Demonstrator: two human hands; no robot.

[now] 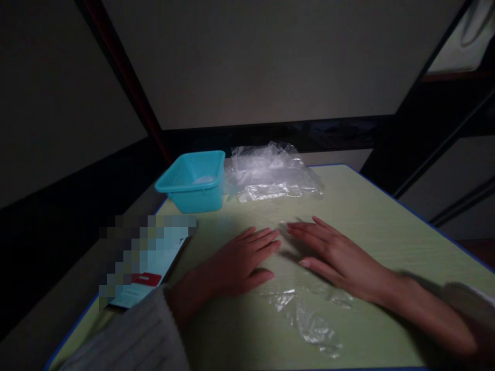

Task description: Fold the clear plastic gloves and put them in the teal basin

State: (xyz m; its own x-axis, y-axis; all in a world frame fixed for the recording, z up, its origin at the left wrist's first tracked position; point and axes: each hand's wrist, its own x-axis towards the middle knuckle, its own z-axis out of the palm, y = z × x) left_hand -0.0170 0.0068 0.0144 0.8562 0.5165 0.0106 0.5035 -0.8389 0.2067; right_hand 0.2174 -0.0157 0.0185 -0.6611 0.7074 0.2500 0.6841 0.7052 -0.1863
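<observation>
A clear plastic bag lies flat on the pale green table, running from between my hands toward the near edge. My left hand rests palm down on the bag's left side, fingers stretched out and close together. My right hand lies flat on its right side, fingers extended toward the left hand's fingertips. The fingertips of both hands almost meet at the bag's far end. Neither hand grips anything.
A turquoise plastic tub stands at the table's far left. Beside it lies a pile of clear plastic bags. A light blue card with a red label sits at the left edge. Dark frame bars rise behind the table.
</observation>
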